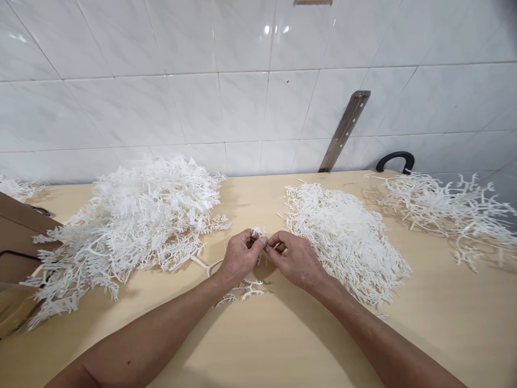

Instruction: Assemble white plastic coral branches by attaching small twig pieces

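Observation:
My left hand [239, 260] is closed in a pinch on a white branching plastic sprig [257, 232], and bits of it show above and below the fingertips. My right hand [298, 261] meets it there with thumb and forefinger pressed together; whatever lies between those fingertips is too small to make out. Under the left wrist, white forked twigs [251, 291] spread over the tabletop; whether they join the held sprig is hidden. To the left rises a big heap of white feathery sprigs [153, 215]. Close by my right hand lies a flatter pile of thin white pieces [347, 242].
More white branching stems [448, 210] lie at the far right, near a black curved handle [396, 156]. A metal bracket [345, 132] stands against the tiled wall [242, 108]. A brown box-like object [20, 231] borders the wooden table [258, 350] at left.

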A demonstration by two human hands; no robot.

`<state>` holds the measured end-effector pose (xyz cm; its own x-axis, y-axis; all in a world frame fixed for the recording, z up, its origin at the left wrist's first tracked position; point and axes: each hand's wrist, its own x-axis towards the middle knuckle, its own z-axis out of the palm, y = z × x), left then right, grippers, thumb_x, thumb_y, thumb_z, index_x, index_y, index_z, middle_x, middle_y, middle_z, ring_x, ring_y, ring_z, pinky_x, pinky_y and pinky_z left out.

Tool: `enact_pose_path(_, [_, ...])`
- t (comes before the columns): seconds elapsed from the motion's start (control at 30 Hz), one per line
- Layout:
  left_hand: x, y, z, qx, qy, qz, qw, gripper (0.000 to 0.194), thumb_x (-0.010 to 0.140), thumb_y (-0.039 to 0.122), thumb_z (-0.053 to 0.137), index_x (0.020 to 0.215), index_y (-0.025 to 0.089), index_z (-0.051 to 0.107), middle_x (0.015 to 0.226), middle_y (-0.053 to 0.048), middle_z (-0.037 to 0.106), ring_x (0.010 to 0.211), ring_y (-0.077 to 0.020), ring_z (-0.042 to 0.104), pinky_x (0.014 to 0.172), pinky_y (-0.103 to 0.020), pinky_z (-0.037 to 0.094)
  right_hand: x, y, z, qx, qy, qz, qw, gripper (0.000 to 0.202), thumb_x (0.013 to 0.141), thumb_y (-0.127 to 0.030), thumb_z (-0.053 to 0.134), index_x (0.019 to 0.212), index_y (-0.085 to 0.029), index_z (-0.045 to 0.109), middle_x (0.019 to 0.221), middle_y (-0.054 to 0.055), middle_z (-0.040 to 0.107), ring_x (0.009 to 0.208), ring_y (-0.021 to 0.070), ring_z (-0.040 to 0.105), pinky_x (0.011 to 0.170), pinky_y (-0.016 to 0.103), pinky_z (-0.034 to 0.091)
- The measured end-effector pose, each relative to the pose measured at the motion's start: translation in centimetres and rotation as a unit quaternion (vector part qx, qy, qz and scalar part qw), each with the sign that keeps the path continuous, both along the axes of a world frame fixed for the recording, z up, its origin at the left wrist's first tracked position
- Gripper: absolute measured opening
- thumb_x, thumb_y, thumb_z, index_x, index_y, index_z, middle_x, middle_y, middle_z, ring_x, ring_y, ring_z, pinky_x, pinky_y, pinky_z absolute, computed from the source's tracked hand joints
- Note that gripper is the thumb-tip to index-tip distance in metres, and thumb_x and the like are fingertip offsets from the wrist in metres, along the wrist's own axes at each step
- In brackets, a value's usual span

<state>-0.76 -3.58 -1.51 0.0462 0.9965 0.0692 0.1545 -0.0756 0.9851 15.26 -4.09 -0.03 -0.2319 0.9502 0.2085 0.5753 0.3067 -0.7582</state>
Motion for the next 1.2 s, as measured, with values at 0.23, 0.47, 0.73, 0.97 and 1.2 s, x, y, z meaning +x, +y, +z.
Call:
enact_pose_path(0.23, [-0.1, 0.1, -0.2, -0.005, -0.006, -0.004, 1.0, 0.029, 0.082, 0.043, 0.063, 0.071, 0.019, 0.05, 0.057, 0.006, 0.048, 0.052, -0.0092, 0.044, 0.053, -0.022, 0.037, -0.1, 0.1, -0.3, -0.104, 0.073, -0.002, 0.992, 0.012, 0.084, -0.031, 0.059, 0.08, -0.021, 0.063, 0.065, -0.002, 0.064, 0.051, 0.0122, 0.055, 0.049, 0.024, 0.044])
enact_pose_path(0.47, [0.0, 0.1, -0.1, -0.006, -0.012, -0.001, 1.0, 0.027, 0.08, 0.039, 0.064, 0.069, 0.019, 0.051, 0.058, 0.005, 0.048, 0.053, -0.0097, 0.044, 0.053, -0.022, 0.036, -0.4, 0.1, -0.2, 0.04, 0.031, 0.024, 0.998, 0.007, 0.082, -0.019, 0.055, 0.075, -0.021, 0.058, 0.075, 0.002, 0.061, 0.067, 0.015, 0.056, 0.057, 0.025, 0.045])
enact_pose_path(0.73, [-0.3, 0.8, 0.0, -0.023, -0.042, 0.08, 0.996, 0.027, 0.08, 0.041, 0.064, 0.069, 0.018, 0.057, 0.055, 0.004, 0.051, 0.051, -0.0104, 0.044, 0.051, -0.022, 0.035, -0.7, -0.7, 0.8, 0.081, 0.02, 0.075, 0.994, 0.01, 0.076, -0.013, 0.054, 0.072, -0.022, 0.051, 0.071, -0.001, 0.056, 0.059, 0.0119, 0.049, 0.055, 0.024, 0.042])
enact_pose_path(0.97, [-0.3, 0.4, 0.5, -0.052, -0.161, 0.039, 0.985, 0.036, 0.074, 0.047, 0.071, 0.068, 0.017, 0.053, 0.057, 0.005, 0.05, 0.044, -0.0053, 0.035, 0.042, -0.02, 0.026, 1.8, 1.3, 0.4, -0.02, -0.048, -0.104, 0.993, 0.012, 0.08, -0.031, 0.059, 0.074, -0.022, 0.056, 0.062, -0.001, 0.062, 0.056, 0.0162, 0.057, 0.055, 0.028, 0.044])
enact_pose_path(1.2, [-0.4, 0.1, 1.0, -0.066, -0.189, 0.022, 0.979, 0.039, 0.074, 0.047, 0.073, 0.065, 0.018, 0.049, 0.052, 0.007, 0.041, 0.042, -0.0046, 0.03, 0.041, -0.02, 0.021, 0.5, 0.5, -0.6, -0.056, -0.06, 0.028, 0.996, 0.011, 0.084, -0.024, 0.058, 0.09, -0.02, 0.067, 0.076, 0.002, 0.07, 0.069, 0.0172, 0.064, 0.064, 0.028, 0.048])
